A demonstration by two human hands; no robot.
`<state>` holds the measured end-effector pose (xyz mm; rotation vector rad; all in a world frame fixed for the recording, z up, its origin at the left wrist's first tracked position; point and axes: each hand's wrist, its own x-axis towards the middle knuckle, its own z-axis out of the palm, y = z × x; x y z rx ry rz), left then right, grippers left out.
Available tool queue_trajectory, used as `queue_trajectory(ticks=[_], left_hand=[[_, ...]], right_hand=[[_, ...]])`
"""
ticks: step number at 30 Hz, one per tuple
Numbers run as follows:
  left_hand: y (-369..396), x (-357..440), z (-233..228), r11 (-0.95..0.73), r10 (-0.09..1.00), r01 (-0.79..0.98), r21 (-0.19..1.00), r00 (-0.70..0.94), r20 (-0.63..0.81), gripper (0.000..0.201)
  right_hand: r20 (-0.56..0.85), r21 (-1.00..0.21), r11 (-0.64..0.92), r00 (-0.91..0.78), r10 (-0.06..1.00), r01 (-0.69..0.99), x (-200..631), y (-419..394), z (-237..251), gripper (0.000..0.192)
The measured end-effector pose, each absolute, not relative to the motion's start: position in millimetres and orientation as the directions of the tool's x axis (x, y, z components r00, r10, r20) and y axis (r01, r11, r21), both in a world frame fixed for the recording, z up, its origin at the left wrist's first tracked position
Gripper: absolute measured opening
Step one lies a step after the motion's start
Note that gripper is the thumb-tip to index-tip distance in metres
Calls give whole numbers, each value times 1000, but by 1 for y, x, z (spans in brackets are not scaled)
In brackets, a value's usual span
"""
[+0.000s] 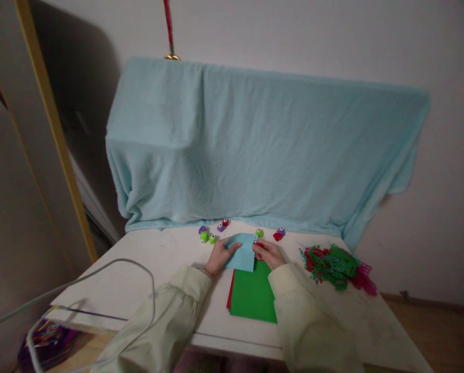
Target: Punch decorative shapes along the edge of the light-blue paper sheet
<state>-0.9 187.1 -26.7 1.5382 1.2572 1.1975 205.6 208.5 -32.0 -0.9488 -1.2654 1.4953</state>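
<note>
A light blue sheet of paper (243,254) is held up over the table between my two hands. My left hand (220,255) grips its left side, with the thumb lying on top of the sheet. At the right edge, my right hand (267,252) pinches the paper near a narrow strip with small holes. Whether that strip is joined to the sheet I cannot tell. Below the hands lies a green sheet (252,295) on a stack, with a red sheet (230,292) showing at its left edge.
Small green, purple and red figures with eyes (204,237) stand along the back. Tangled red, green and pink perforated scraps (336,267) lie at right. A light blue cloth (255,155) hangs behind the white table (150,264). A pale cable (100,269) loops at left.
</note>
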Motion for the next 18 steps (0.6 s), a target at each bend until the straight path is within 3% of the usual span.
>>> queue_trajectory(ticks=[18], left_hand=[[186, -1, -24, -159, 987, 243, 957, 3, 163, 43]], right_hand=[[45, -991, 25, -153, 987, -130, 207, 206, -22, 42]])
